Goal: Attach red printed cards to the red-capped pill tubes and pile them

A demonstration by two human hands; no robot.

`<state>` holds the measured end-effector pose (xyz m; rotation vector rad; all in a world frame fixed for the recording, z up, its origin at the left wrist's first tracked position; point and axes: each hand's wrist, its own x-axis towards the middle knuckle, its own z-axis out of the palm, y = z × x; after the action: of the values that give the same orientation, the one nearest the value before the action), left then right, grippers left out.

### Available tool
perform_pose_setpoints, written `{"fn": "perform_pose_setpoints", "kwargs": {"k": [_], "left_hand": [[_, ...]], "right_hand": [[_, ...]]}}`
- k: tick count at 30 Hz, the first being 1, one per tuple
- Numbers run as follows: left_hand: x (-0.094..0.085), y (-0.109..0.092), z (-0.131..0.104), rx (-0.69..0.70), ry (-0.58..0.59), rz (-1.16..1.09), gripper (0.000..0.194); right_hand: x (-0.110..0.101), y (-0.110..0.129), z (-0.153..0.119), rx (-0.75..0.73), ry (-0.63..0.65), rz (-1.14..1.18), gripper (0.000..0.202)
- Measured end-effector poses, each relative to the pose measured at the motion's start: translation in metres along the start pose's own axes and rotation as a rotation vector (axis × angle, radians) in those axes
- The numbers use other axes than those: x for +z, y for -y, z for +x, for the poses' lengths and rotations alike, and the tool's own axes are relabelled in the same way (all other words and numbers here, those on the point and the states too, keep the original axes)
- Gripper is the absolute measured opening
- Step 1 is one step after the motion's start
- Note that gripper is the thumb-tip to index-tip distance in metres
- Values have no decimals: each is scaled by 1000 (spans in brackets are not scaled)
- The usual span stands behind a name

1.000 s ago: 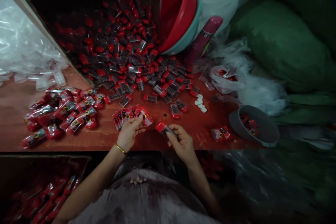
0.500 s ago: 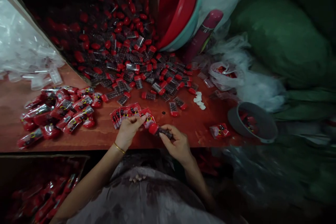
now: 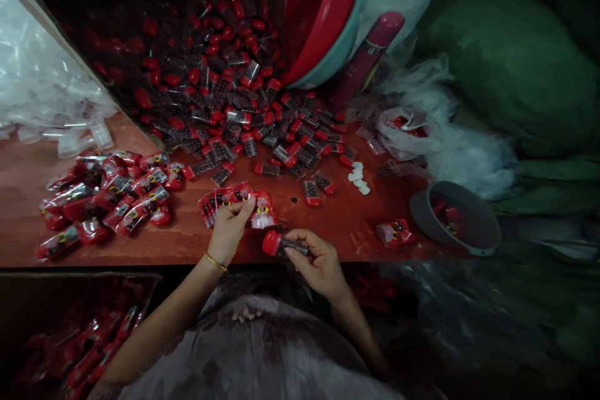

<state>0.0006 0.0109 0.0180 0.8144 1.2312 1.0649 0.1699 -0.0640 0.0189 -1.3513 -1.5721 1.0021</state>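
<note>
My right hand [image 3: 319, 260] is closed around a small clear tube with a red cap [image 3: 272, 242]; dark contents show through its wall, and the cap points left. Just left of it, my left hand [image 3: 232, 226] pinches the upper left edge of a red printed packet [image 3: 263, 209] between thumb and fingers. The packet's clear lower end faces the tube's cap, with a small gap between them. Under and beside my left hand lies a fanned row of similar red packets [image 3: 225, 197] on the red table [image 3: 347, 225]. Several loose red-capped tubes [image 3: 312, 192] lie just beyond.
A large tilted box [image 3: 89, 69] spills many red-capped tubes. Wrapped tubes [image 3: 117, 194] are heaped at left, clear plastic cups [image 3: 98, 131] behind. Right stand a grey bowl [image 3: 422, 215], white discs [image 3: 359, 178], a red basin [image 3: 323, 6] and a dark pink flask [image 3: 365, 59].
The tube's cap, earlier against the packet, is now apart from it, lower and slightly left. The packet now hangs straighter from my left hand. The whole view has shifted slightly.
</note>
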Motion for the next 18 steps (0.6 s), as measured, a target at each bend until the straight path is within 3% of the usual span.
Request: {"fn": "perform_pose_setpoints", "kwargs": {"k": [11, 18], "left_hand": [[-4, 3, -2, 225, 25, 276, 44], [7, 0, -10, 167, 69, 69, 35]], "right_hand": [[12, -1, 8, 195, -41, 242, 18], [20, -7, 10, 253, -138, 359, 23]]}}
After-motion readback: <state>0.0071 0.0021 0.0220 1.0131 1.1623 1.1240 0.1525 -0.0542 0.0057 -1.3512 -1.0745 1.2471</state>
